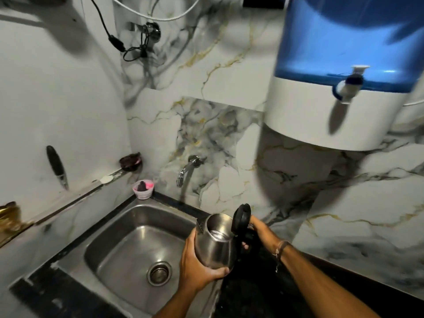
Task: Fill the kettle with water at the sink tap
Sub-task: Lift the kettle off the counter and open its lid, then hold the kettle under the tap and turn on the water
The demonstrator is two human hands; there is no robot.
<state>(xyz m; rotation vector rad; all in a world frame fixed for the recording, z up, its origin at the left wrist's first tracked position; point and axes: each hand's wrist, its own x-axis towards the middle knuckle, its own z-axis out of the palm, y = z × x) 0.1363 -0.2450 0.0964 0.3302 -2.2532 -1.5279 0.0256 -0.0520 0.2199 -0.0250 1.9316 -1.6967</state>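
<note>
Both hands grasp the steel kettle [215,242] at the sink's [128,237] right edge, lid [241,218] flipped open. The left hand [197,265] cups its body; the right hand [259,230] seemingly grips the handle. The tap [187,168] sits well apart.

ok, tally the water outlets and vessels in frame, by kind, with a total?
Wall taps: 1, sink tap
Dispenser taps: 1, on the blue water purifier
Kettles: 1, steel kettle, lid open, held by left hand and right hand
Small plastic cups: 1, pink-stained cup
Total: 4
</note>
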